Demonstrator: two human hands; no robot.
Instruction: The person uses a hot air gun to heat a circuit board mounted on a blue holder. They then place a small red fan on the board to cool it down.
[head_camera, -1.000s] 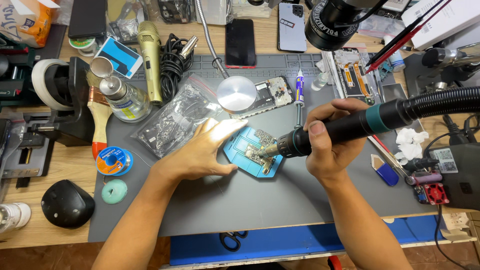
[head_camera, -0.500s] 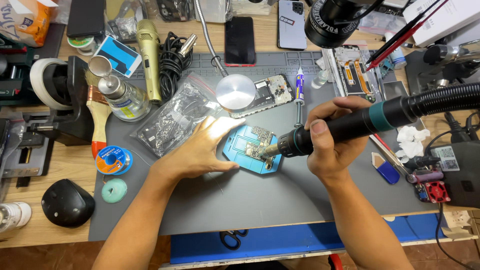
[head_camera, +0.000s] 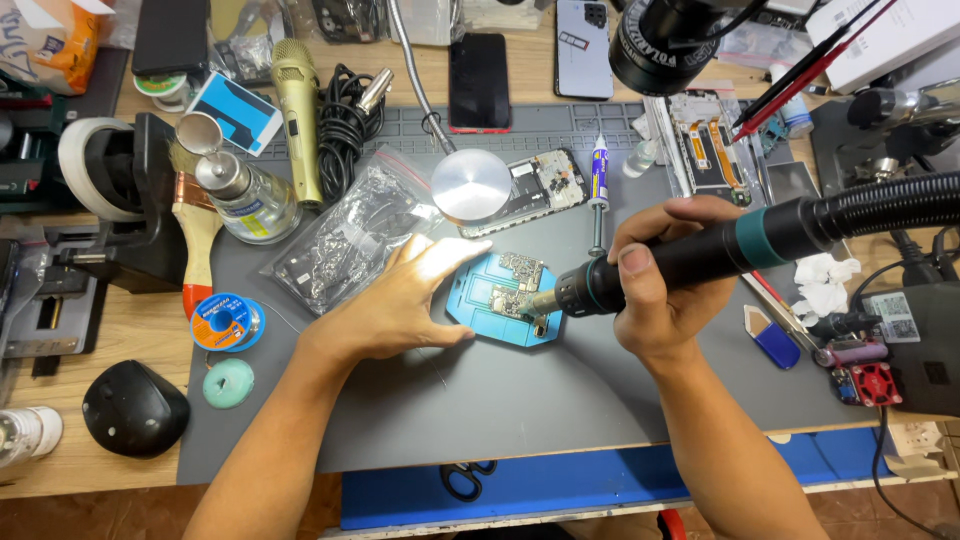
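With the right hand (head_camera: 665, 290) gripping the hot-air handpiece (head_camera: 700, 255), its nozzle just above the circuit board (head_camera: 518, 285) on the blue holder (head_camera: 505, 305) mid-mat, the open left hand (head_camera: 400, 305) steadying the holder's left edge risks a burn if the nozzle drifts left.

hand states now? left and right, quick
Left hand: open, flat on the grey mat, fingertips at the blue board holder.
Right hand: closed around the hot-air handpiece.

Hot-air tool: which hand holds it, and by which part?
The right hand grips the hot-air tool around its black handle, behind the nozzle. The left hand holds nothing.
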